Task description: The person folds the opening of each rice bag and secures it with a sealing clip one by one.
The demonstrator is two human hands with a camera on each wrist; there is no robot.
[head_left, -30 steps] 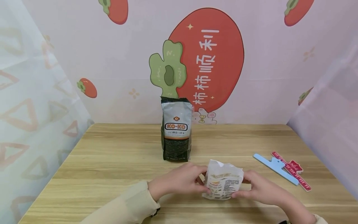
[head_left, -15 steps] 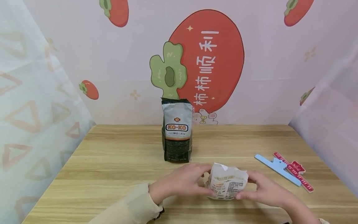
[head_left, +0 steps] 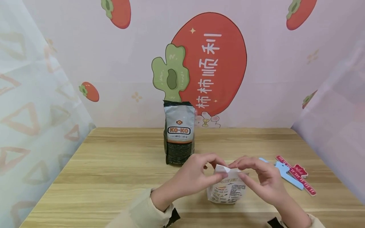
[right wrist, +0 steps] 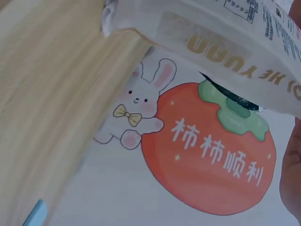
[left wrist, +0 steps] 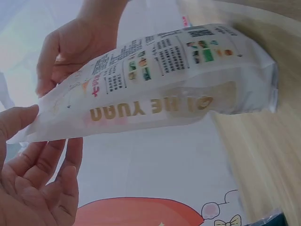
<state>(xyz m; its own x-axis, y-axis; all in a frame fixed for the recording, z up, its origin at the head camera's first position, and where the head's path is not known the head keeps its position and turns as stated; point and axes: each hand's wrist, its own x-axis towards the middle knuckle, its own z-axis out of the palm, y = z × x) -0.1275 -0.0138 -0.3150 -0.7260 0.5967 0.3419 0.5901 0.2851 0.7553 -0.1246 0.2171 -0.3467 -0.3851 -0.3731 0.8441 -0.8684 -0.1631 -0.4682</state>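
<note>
A white printed food bag (head_left: pixel 226 191) stands upright on the table, its top edge between both hands. The left hand (head_left: pixel 194 177) pinches the bag's top left corner, thumb in front and fingers behind. Opposite it, the right hand (head_left: pixel 265 180) pinches the top right part of the same edge. In the left wrist view the bag (left wrist: pixel 174 70) shows gold lettering on its side, and the left thumb and fingers (left wrist: pixel 44 172) lie on either side of the top edge. The right wrist view shows the bag (right wrist: pixel 211 47) and only a sliver of the right hand (right wrist: pixel 290 174).
Behind the hands stands a black and silver KO-KO rice bag (head_left: pixel 179 133). To the right, a light blue long clip (head_left: pixel 291 179) lies crossed with a red one (head_left: pixel 302 172) on the wooden table (head_left: pixel 114 158). A printed cloth backdrop (head_left: pixel 122 63) encloses the back and sides.
Both hands have moved up from the bag's lower sides to its top edge and come closer together. The KO-KO bag and the clips have stayed put.
</note>
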